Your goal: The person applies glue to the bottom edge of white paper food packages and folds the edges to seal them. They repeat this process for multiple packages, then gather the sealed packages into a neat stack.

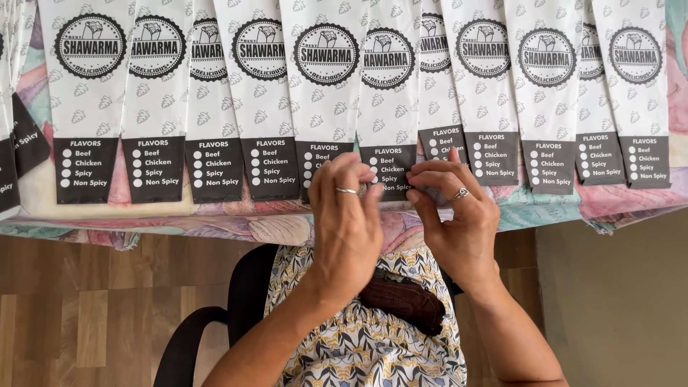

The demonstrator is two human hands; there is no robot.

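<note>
Several long white paper sleeves with a round black emblem and a black band at the near end lie side by side, overlapping, in a row on the table. My left hand (346, 215) and my right hand (459, 215) meet at the black end of the middle sleeve (388, 107). Fingertips of both hands pinch something small there, hidden by the fingers. Each hand wears a ring.
A flowered cloth (236, 228) covers the table and hangs over its near edge. A brown leather pouch (405, 301) lies in my lap on a patterned dress. A black chair arm (188, 344) curves at the lower left over a wooden floor (79, 315).
</note>
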